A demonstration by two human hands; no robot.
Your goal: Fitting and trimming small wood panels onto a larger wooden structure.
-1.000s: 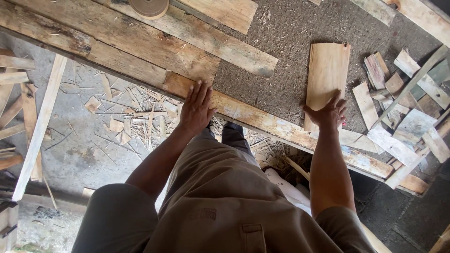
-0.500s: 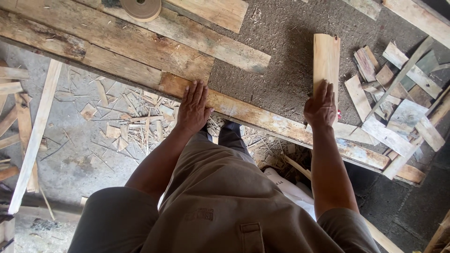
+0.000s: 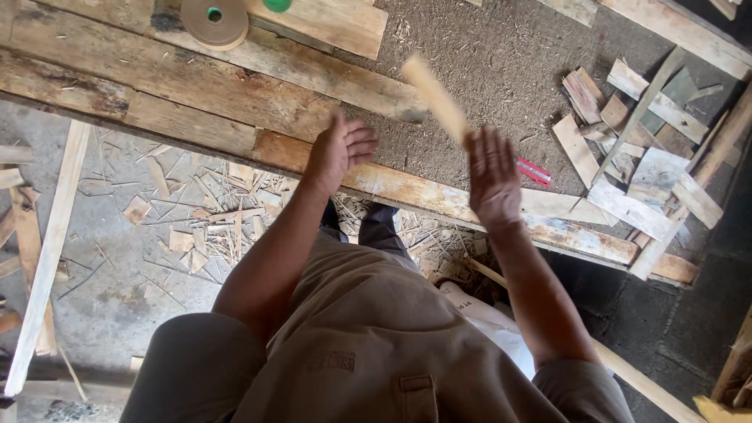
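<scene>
My right hand (image 3: 493,178) grips the near end of a light wooden board (image 3: 433,95). The board is lifted off the dark workbench top (image 3: 501,70), turned edge-on and blurred, and it slants up and to the left. My left hand (image 3: 339,149) hovers open, palm toward the board, just above the bench's front edge plank (image 3: 392,184) and a short gap left of the board. It holds nothing. A red pencil (image 3: 535,170) lies on the bench just right of my right hand.
A heap of wood offcuts (image 3: 634,157) lies at the bench's right end. Weathered planks (image 3: 180,78) cover the left part, with a brown tape roll (image 3: 214,17) and a green cap (image 3: 276,4) at the top. Shavings and scraps (image 3: 204,223) litter the floor.
The board lay flat on the bench under my right hand; now it is raised, turned on edge and swung left. My left hand has lifted off the front plank and spread its fingers.
</scene>
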